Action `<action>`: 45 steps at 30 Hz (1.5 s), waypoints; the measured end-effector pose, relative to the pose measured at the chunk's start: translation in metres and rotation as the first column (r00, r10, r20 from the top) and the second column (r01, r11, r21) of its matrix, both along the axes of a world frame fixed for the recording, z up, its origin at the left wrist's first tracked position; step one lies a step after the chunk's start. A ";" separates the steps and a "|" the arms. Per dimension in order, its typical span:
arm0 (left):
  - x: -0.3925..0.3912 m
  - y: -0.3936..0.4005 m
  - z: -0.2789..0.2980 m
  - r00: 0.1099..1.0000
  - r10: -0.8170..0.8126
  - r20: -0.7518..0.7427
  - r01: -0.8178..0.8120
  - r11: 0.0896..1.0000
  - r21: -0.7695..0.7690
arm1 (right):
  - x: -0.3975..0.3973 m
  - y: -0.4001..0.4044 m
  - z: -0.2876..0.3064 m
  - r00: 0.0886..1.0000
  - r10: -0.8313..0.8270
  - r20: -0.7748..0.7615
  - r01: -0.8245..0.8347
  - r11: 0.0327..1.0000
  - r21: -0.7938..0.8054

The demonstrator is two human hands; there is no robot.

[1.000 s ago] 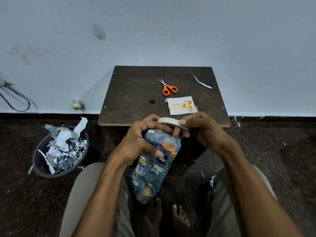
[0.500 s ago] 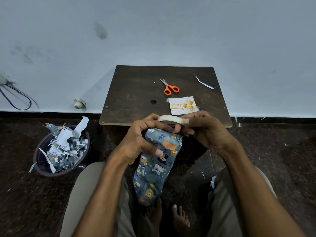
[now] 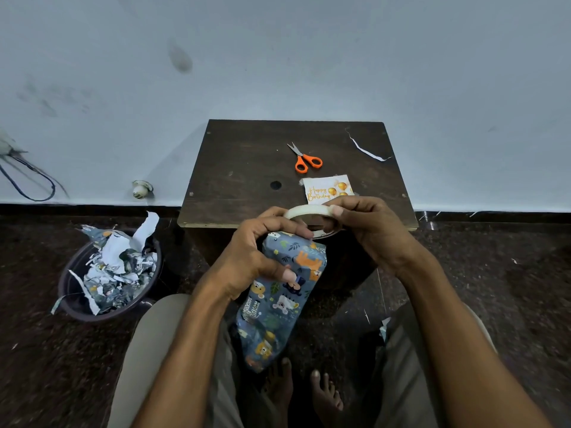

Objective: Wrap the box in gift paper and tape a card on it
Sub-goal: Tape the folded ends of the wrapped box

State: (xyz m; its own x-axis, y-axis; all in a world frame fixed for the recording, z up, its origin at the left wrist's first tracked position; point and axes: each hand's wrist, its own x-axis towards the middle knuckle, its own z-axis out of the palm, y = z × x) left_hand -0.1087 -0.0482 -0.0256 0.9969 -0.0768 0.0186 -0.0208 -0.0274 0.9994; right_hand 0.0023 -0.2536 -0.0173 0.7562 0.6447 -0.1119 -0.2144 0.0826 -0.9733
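Note:
The box (image 3: pixel 278 299), wrapped in blue paper printed with cartoon animals, hangs upright between my knees. My left hand (image 3: pixel 256 256) grips its top end, thumb pressed on the front face. A white ring of tape (image 3: pixel 309 210) is held just above the box by my right hand (image 3: pixel 367 225), whose fingers and thumb curl round its right side. Fingertips of my left hand also touch the tape's left rim. The white "Happy Birthday" card (image 3: pixel 324 189) with gold balloons lies on the dark wooden table (image 3: pixel 241 177), partly behind my right hand.
Orange-handled scissors (image 3: pixel 304 159) lie on the table beyond the card, and a thin white paper strip (image 3: pixel 366 149) at the far right corner. A dark bin (image 3: pixel 74 291) full of paper scraps stands on the floor to the left. My bare feet (image 3: pixel 304 390) are below the box.
Both hands, with the box and tape, have stayed nearly where they were. My right hand has shifted its grip slightly on the tape ring.

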 end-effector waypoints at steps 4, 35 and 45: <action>0.000 -0.003 0.003 1.000 0.020 0.009 -0.021 0.997 0.070 | 0.000 -0.002 0.005 0.993 -0.037 0.114 0.052 0.991 -0.123; 0.002 -0.014 -0.005 0.990 0.060 -0.126 -0.015 0.943 0.332 | -0.009 0.006 0.002 0.896 0.083 0.436 0.132 0.888 -0.440; 0.003 -0.011 -0.008 0.986 0.097 -0.132 -0.034 0.912 0.409 | -0.013 0.004 0.008 0.904 0.165 0.395 0.088 0.832 -0.548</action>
State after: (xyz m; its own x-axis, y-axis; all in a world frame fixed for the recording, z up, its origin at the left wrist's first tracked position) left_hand -0.1057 -0.0589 -0.0335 0.9890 0.0188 -0.1465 0.1405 -0.4262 0.8937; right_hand -0.0102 -0.2495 -0.0091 0.7870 0.6016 -0.1369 0.2213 -0.4824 -0.8475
